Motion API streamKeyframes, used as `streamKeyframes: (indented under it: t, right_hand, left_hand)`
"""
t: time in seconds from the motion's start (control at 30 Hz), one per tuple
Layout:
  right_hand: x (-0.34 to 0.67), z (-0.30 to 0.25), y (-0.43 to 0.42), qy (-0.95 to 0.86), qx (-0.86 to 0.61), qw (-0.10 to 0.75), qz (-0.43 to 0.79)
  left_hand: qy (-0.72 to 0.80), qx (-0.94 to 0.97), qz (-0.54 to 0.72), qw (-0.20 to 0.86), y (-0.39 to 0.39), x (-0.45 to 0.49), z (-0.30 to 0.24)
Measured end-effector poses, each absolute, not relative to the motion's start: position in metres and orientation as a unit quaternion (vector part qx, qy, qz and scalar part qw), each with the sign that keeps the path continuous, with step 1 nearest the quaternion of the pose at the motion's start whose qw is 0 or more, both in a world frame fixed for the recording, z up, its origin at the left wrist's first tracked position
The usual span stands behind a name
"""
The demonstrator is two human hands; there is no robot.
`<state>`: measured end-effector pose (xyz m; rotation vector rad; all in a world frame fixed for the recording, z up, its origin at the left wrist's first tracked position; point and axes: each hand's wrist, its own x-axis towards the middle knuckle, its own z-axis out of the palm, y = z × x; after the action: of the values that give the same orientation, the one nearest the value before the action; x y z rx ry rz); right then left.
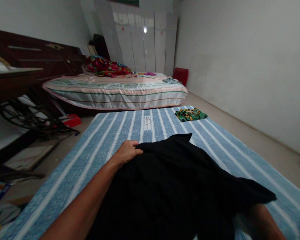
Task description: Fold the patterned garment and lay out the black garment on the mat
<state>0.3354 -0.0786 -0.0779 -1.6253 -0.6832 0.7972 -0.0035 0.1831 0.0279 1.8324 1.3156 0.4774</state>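
Note:
A black garment (170, 180) spreads over the front of the bed in loose folds, one pointed corner sticking up at its far edge. My left hand (127, 152) is closed on its upper left edge, thumb and fingers pinching the fabric. At the lower right, my right hand (256, 213) is under the garment's right flap. Only the wrist and a dim part of that hand show, and its fingers are hidden. Beneath lies a blue bedsheet (90, 166) with white stripes. A folded green, black and orange patterned cloth (191, 114) rests near the sheet's far right corner.
Beyond stands another bed (120, 95) with a striped cover and a crumpled red floral blanket (107, 66). A sewing machine table (12, 76) with an iron treadle is at the left. A wall (252, 50) runs along the right, past a strip of floor.

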Motion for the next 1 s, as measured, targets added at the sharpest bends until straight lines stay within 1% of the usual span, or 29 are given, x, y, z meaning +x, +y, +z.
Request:
streamKeyframes:
  t: [0.07,0.13,0.23,0.3,0.37,0.43,0.5,0.57,0.63,0.7,0.77,0.87,1.0]
  right_hand:
    - [0.331,-0.067,-0.073,-0.301,-0.665,0.550,0.405]
    - [0.322,-0.054,-0.067,-0.342,-0.646,0.502,0.462]
    - [0.306,-0.033,-0.061,-0.421,-0.614,0.441,0.502]
    - [0.299,-0.021,-0.063,-0.460,-0.599,0.407,0.514]
    - [0.301,-0.014,-0.067,-0.471,-0.604,0.389,0.512]
    - [0.315,-0.011,-0.071,-0.461,-0.623,0.400,0.489]
    - [0.338,-0.009,-0.069,-0.433,-0.654,0.426,0.451]
    - [0.361,-0.007,-0.058,-0.380,-0.705,0.449,0.395]
    - [0.371,-0.002,-0.036,-0.330,-0.761,0.466,0.307]
    - [0.363,0.003,-0.004,-0.357,-0.751,0.495,0.252]
    - [0.341,0.006,0.034,-0.427,-0.725,0.482,0.244]
    - [0.302,-0.003,0.090,-0.496,-0.720,0.395,0.282]
    - [0.275,-0.032,0.133,-0.500,-0.709,0.379,0.323]
  left_hand:
    - [0.546,0.739,0.173,0.356,0.186,-0.029,0.034]
    - [0.568,0.765,0.106,0.284,0.183,-0.050,0.036]
    - [0.591,0.787,-0.019,0.177,0.171,-0.065,0.039]
    - [0.603,0.784,-0.068,0.126,0.162,-0.064,0.044]
    - [0.608,0.788,-0.064,0.075,0.154,-0.055,0.051]
    - [0.590,0.807,-0.017,0.030,0.146,-0.041,0.058]
    - [0.535,0.844,0.037,0.033,0.138,-0.022,0.061]
    - [0.451,0.886,0.068,0.084,0.130,0.000,0.058]
    - [0.385,0.912,0.073,0.125,0.124,0.020,0.051]
    - [0.358,0.921,0.040,0.146,0.121,0.037,0.041]
    - [0.366,0.917,-0.010,0.157,0.120,0.048,0.031]
    - [0.392,0.903,-0.060,0.165,0.121,0.051,0.021]
    - [0.397,0.896,-0.067,0.189,0.122,0.041,0.016]
